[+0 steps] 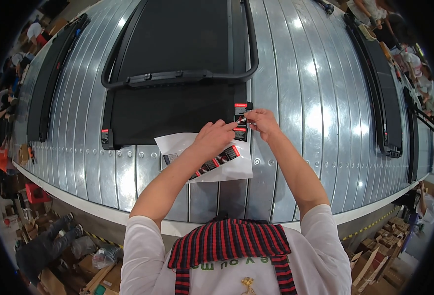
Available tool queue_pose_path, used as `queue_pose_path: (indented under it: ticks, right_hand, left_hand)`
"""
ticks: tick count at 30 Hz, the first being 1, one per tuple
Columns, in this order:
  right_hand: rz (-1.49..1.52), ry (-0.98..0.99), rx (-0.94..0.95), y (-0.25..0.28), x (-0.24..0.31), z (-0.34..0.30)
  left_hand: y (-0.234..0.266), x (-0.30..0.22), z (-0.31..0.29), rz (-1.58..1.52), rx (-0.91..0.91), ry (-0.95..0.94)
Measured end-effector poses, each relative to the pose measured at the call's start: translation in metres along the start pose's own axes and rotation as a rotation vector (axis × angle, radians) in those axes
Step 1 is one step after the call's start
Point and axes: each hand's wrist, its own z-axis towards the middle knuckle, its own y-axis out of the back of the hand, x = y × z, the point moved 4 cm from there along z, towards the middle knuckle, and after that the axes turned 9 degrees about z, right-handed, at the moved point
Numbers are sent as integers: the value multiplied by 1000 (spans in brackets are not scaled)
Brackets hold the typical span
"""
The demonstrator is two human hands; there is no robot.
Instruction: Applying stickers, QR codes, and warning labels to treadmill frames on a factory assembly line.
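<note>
A black treadmill (172, 115) lies in front of me, its handrail (177, 76) crossing over the belt. Red-topped black stickers (240, 107) are at its near right corner, and another one (105, 137) is at the near left corner. My right hand (262, 124) is closed in a pinch at the edge of a small sticker (242, 119) there. My left hand (216, 138) meets it from the left, fingertips closed at the same sticker. Under my left forearm lies a white sticker sheet (234, 171) with several red-and-black stickers on it, partly hidden.
The treadmill rests on a metal slat conveyor (295, 123). Other treadmills lie to the left (55, 78) and right (381, 88). Several people stand along both sides. Cardboard boxes (384, 241) are on the floor at lower right, and more clutter is at lower left.
</note>
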Motion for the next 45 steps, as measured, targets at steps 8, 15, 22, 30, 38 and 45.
queue_pose_path:
  ticks: [8,15,22,30,38,45]
  right_hand:
    - [-75,62,-16,-1,2,0]
    - [-1083,676,-218,-12,35,-26]
    - [-512,290,-158,-9,4,27]
    - [-489,59,18,29,-17,-9]
    - [140,181,667,22,-2,-182]
    - [139,309,607,13,12,-255]
  left_hand:
    - [3,-3,8,21,67,-1]
    - [-5,2,6,14,81,12]
    - [3,-1,7,23,107,26]
    - [48,-48,-59,-277,9,206]
    - [97,-55,-137,-1088,-428,473]
    - [96,-87,-166,-1421,-504,475]
